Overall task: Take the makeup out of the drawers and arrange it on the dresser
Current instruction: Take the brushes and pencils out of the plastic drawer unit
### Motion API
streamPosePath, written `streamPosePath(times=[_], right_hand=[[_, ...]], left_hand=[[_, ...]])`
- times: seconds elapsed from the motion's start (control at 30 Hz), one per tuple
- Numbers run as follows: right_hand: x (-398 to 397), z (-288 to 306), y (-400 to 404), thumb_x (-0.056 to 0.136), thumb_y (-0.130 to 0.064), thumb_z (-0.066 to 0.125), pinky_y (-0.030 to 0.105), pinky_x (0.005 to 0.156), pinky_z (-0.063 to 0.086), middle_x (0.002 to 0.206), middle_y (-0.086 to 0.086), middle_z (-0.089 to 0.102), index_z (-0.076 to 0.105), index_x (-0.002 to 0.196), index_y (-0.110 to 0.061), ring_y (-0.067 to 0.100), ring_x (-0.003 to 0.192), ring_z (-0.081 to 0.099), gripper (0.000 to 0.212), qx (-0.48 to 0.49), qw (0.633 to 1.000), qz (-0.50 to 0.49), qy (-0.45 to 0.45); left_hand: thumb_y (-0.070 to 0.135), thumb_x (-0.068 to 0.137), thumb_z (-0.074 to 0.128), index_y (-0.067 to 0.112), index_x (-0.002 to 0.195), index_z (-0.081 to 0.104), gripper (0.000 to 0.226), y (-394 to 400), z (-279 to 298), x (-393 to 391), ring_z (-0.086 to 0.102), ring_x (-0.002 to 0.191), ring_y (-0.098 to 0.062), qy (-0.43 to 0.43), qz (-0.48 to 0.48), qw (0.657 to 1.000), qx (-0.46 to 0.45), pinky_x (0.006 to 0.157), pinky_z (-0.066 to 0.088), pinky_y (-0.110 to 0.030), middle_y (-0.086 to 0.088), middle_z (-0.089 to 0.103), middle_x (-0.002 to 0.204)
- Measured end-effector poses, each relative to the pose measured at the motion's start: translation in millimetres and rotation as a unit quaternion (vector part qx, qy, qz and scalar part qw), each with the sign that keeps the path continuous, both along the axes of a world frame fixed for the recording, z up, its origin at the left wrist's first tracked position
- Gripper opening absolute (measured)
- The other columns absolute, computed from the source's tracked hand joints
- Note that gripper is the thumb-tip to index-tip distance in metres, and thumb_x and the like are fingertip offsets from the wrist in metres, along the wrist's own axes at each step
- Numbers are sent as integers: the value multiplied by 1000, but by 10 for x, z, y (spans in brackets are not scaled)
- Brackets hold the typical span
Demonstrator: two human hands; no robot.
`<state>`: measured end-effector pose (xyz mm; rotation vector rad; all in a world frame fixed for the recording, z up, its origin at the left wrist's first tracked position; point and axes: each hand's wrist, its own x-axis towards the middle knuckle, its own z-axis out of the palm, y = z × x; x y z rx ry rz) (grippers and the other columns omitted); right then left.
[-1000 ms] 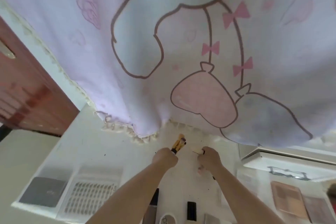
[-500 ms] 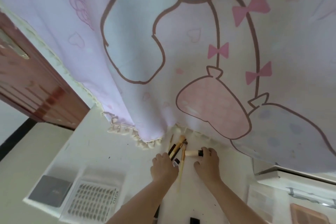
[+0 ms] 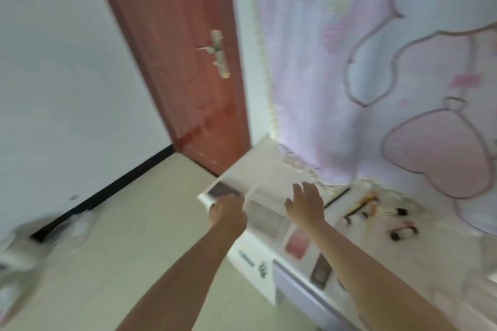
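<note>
At the left end of the white dresser worktop (image 3: 271, 169), two bare hands reach toward an open white drawer (image 3: 243, 243) that holds flat makeup pieces. The left hand (image 3: 228, 211) rests on the near left corner of the drawer, just beside a dark grey rectangular palette (image 3: 222, 191); its fingers bend down over the edge, but the blur does not let me tell whether they really grasp the edge or only lie on it. The right hand (image 3: 306, 203) hangs above the drawer with its fingers spread and relaxed, holding nothing, and it is over the far end of a white tray of small nail tips in rows (image 3: 266, 219). Nearer to the person lie one pink square compact (image 3: 297, 244) and one dark brown rectangular palette (image 3: 320, 273), so I count four flat pieces in this area. To the right of the right hand, well apart from its fingers, a group of makeup brushes with wooden and black handles (image 3: 361, 205) lies on the worktop, together with some small dark-capped items (image 3: 403, 230); their number is not clear because of the blur. A pale purple cartoon curtain (image 3: 376, 75) hangs behind the worktop, and a red-brown door (image 3: 174, 48) stands at the left.
</note>
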<state>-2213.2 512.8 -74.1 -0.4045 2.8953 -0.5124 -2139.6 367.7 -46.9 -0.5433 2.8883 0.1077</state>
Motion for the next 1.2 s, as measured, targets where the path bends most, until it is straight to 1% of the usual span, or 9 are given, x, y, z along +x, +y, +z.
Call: streamPosePath(times=[0.07, 0.17, 0.23, 0.3, 0.43, 0.7, 0.87, 1.03, 1.2], right_hand=[[442, 254, -667, 93, -30, 37, 35, 111, 22, 147, 13, 28, 33, 137, -9, 26, 140, 18, 49, 4, 991, 120, 65], [1238, 648, -1628, 93, -37, 33, 39, 108, 25, 141, 14, 37, 39, 131, -8, 28, 135, 26, 49, -13, 955, 268, 129], [1813, 864, -2216, 95, -37, 35, 40, 107, 25, 141, 16, 36, 38, 133, -7, 30, 135, 25, 49, -11, 921, 359, 151], [2405, 1038, -2765, 95, -37, 34, 40, 100, 30, 135, 16, 41, 39, 130, -7, 30, 130, 30, 47, -15, 880, 440, 177], [3677, 1316, -3742, 95, -36, 32, 40, 100, 30, 133, 13, 41, 39, 130, -8, 29, 128, 30, 44, -28, 801, 571, 178], [6470, 1412, -5237, 94, -43, 33, 41, 103, 29, 138, 15, 39, 42, 126, -7, 30, 133, 28, 49, -58, 623, 765, 151], [8179, 1449, -5984, 91, -47, 38, 41, 105, 29, 137, 14, 41, 42, 128, -9, 30, 131, 29, 53, -67, 515, 848, 108], [9719, 1439, -6331, 90, -50, 39, 42, 107, 28, 138, 11, 39, 38, 132, -12, 28, 134, 26, 56, -64, 400, 911, 84], [11081, 1297, -6424, 90, -51, 39, 42, 108, 25, 141, 11, 36, 34, 136, -13, 28, 135, 25, 60, -57, 290, 951, 88]], left_hand=[[28, 96, 37, 21, 138, 34, 42, -518, 255, 565, 33, 132, -23, 31, 37, 998, -38, 106, 31, -33, -3, 36, 143], [30, 96, 40, 19, 138, 35, 44, -1225, 588, 1566, 25, 137, -23, 69, 118, 988, -72, 111, 23, -36, -3, 30, 147], [31, 95, 40, 19, 137, 37, 44, -1645, 759, 2284, 24, 137, -24, 80, 181, 975, -99, 111, 23, -36, -4, 31, 147], [31, 95, 40, 19, 136, 39, 43, -2020, 870, 3019, 24, 137, -24, 85, 252, 957, -117, 111, 22, -36, -4, 31, 147], [31, 96, 40, 18, 135, 41, 41, -2570, 1002, 4501, 26, 136, -24, 85, 401, 903, -130, 109, 25, -36, -3, 35, 144], [38, 94, 41, 20, 133, 43, 43, -3220, 998, 7225, 31, 133, -25, 45, 649, 748, -131, 106, 29, -36, -3, 42, 138], [35, 93, 41, 16, 129, 44, 41, -3469, 1073, 8762, 33, 130, -27, 18, 782, 615, -105, 104, 31, -36, -6, 44, 137], [33, 94, 41, 12, 126, 43, 39, -3462, 1109, 9947, 35, 128, -28, -10, 867, 491, -82, 101, 33, -36, -9, 44, 134], [35, 95, 40, 11, 127, 42, 41, -3469, 1039, 10972, 35, 127, -27, -29, 911, 405, -77, 102, 33, -36, -10, 43, 134]])
